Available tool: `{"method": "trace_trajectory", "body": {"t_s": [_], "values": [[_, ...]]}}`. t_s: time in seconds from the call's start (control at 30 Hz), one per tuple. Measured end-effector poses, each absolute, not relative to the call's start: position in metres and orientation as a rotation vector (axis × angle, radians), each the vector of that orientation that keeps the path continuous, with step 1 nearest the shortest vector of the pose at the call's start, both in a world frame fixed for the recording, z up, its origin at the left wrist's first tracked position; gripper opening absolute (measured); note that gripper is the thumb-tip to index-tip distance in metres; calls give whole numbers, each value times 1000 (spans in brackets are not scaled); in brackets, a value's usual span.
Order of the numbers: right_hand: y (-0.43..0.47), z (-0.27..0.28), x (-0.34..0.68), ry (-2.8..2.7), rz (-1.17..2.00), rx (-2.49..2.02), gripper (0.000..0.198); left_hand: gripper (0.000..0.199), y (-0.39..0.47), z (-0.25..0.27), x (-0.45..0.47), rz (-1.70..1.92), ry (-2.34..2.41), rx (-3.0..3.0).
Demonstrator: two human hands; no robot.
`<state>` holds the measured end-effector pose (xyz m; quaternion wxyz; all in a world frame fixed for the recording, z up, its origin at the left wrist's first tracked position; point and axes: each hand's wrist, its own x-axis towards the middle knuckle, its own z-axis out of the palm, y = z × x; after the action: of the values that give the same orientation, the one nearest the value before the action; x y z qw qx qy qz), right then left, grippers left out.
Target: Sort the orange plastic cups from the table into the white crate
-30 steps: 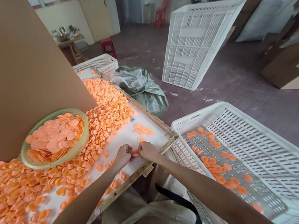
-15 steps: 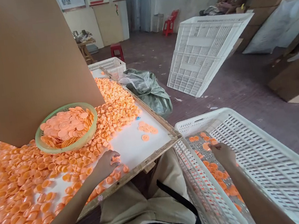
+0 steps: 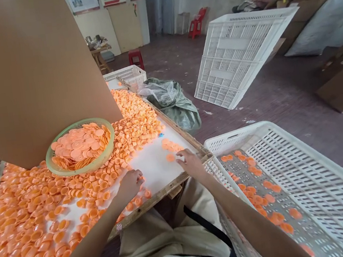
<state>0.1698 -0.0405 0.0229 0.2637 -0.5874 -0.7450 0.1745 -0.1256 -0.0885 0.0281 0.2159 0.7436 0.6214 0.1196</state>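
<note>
"Fingers first: how do they stand?"

"On the right hand (image 3: 192, 164) they're parted and seem to hold nothing. On the left hand (image 3: 130, 185) they curl, and I can't tell whether they pinch anything."

"And the layout, going by the basket (image 3: 113, 141)?"

"The table (image 3: 156, 168) runs beneath it and out to its right. The crate (image 3: 315, 164) sits well to its right. Orange cups (image 3: 138, 116) spread to both sides of it and in front. The smaller, flat discs (image 3: 171, 145) lie right of it, just beside the right hand."

"How would you pick one up neatly?"

"I'd nip a single disc by its rim, since bunched ones may drag along, and keep the left fingers low so one cup comes away without scattering its neighbours"
</note>
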Motion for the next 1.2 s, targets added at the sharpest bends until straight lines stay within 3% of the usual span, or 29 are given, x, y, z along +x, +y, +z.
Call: {"method": "trace_trajectory", "body": {"t_s": [0.13,0.33,0.57,0.87,1.2], "values": [[-29,17,132,-2201,537,-1688,40,19,-75,26,-99,396,1665,2044],[-20,29,134,-2114,581,-1604,13,21,-65,25,-67,526,1559,1918],[-48,31,121,-1765,1440,-1431,17,26,-59,17,-63,631,1377,1540],[-43,25,103,-1879,1094,-1597,7,25,-51,10,-63,676,1197,1268],[-32,16,106,-1520,1688,-1510,10,24,-44,1,-65,608,1190,1261]]}}
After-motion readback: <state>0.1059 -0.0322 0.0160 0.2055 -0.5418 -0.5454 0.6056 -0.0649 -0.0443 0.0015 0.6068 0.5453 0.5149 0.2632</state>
